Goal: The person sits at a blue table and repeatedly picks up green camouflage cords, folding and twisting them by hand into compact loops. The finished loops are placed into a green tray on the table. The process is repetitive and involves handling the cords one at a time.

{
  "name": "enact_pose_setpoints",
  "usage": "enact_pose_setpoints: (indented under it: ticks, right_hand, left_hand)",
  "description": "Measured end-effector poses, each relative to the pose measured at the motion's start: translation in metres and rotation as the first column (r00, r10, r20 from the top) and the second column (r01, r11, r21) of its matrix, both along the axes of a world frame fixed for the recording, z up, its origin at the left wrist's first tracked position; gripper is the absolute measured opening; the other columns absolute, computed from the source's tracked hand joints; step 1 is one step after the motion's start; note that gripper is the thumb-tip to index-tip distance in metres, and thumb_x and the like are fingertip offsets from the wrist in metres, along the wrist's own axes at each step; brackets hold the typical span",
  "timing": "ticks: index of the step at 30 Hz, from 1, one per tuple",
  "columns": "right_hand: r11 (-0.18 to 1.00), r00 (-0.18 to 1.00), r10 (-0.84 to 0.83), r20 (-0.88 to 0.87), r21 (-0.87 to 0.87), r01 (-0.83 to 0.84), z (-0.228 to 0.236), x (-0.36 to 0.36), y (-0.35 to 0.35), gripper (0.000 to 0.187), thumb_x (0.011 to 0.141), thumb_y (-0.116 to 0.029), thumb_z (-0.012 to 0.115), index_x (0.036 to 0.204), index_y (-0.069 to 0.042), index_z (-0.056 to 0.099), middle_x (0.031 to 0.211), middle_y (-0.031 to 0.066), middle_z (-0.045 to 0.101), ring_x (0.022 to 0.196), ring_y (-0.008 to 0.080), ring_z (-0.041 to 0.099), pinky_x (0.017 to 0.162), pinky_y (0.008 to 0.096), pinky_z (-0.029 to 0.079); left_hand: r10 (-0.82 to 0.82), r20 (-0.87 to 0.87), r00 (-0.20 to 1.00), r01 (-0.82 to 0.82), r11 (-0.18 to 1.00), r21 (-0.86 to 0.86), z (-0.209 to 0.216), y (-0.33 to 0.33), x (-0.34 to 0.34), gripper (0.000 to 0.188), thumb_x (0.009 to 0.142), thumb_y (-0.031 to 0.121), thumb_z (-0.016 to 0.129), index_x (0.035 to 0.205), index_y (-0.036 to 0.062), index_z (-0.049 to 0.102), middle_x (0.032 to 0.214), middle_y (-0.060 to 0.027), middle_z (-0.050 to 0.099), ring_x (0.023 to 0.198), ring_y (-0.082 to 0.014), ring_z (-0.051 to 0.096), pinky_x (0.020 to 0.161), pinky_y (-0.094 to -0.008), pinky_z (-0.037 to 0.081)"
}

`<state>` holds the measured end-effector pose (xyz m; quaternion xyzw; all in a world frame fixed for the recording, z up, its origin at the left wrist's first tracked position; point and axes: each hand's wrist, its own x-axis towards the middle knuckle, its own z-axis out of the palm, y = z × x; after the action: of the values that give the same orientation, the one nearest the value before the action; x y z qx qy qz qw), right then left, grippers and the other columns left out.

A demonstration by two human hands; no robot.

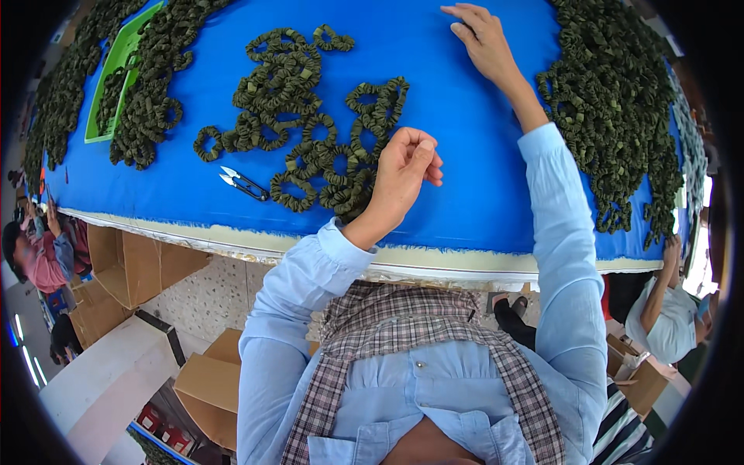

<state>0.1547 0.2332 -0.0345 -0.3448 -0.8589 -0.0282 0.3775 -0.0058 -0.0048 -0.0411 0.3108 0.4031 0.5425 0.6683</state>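
My left hand point(404, 169) is over the near middle of the blue-covered table, its fingers curled in and the thumb against the index finger. Whatever the curled fingers hold, if anything, is hidden. Right beside it lies a loose pile of dark green scrunchies point(298, 97), ruffled fabric rings, some overlapping. Farther away on the right, my right hand point(482, 43) reaches out over the blue cloth with its fingers stretched, and nothing shows in it. A pair of thread snips point(244, 184) with black handles rests on the cloth left of the pile, touched by neither hand.
A large heap of scrunchies point(612, 101) covers the table's right side. On the left, more scrunchies surround a green tray point(116, 85). Cardboard boxes point(143, 260) stand below the near edge. One person point(46, 252) is at the far left, another point(666, 310) at the right.
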Motion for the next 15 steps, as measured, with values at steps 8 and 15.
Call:
enact_pose_setpoints:
  ticks: [8,15]
  right_hand:
    - [0.870,0.828,-0.494,0.267,0.162,0.466,0.026,0.010,-0.017,0.021,0.085,-0.025,0.062,0.101,-0.013,0.070,0.112,0.0073,0.064,0.098,0.0344,0.057,0.077,0.0451,0.046]
    - [0.866,0.958,0.274,0.083,-0.455,-0.208,0.026,-0.063,-0.104,0.015,0.081,-0.019,0.066,0.092,-0.009,0.068,0.083,0.0072,0.065,0.083,0.0282,0.051,0.083,0.0376,0.040]
  left_hand:
    - [-0.021,-0.010,1.000,0.021,1.000,0.002,0.002,0.001,-0.001,0.014,0.097,0.016,0.051,0.099,0.0023,0.052,0.082,-0.0053,0.058,0.068,-0.0117,0.057,0.062,-0.0294,0.052]
    - [-0.005,0.015,1.000,0.006,0.998,-0.057,0.004,0.001,-0.003,0.014,0.097,0.015,0.052,0.100,0.0018,0.052,0.083,-0.0055,0.058,0.069,-0.0118,0.057,0.063,-0.0292,0.052]
